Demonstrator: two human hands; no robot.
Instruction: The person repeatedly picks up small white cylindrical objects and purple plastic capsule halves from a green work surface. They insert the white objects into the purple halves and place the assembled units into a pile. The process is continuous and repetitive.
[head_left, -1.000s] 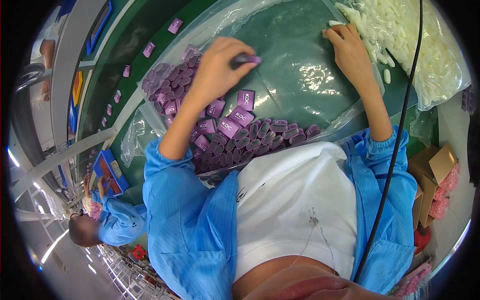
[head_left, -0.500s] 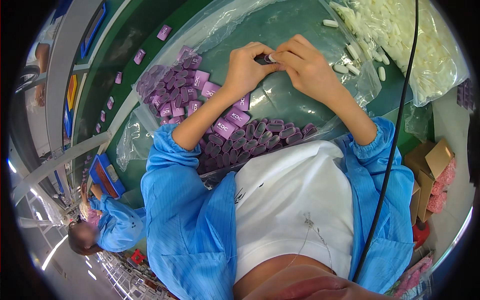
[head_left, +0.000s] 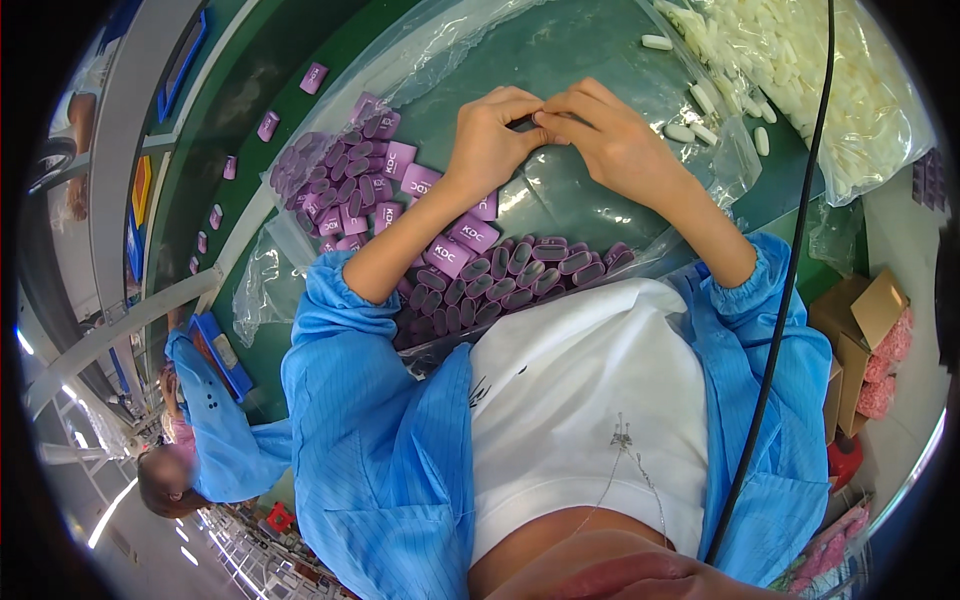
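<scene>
My left hand and my right hand meet fingertip to fingertip over a clear plastic sheet on the green table. Between the fingertips they pinch a small dark purple part, mostly hidden by my fingers. Under my left forearm lies a heap of small purple cases, some flat and some standing on edge in rows near my body. At the upper right, a clear bag holds a pile of small white oblong pieces, with a few loose ones beside my right hand.
Single purple cases lie spaced along the green belt at the left. A co-worker in a blue coat sits at the lower left. A black cable hangs down the right side. Cardboard boxes with pink items stand at the right.
My left hand lifted a purple part from the heap and my right hand came back from the white pieces. Both hands have met in the middle and now hold the part together.
</scene>
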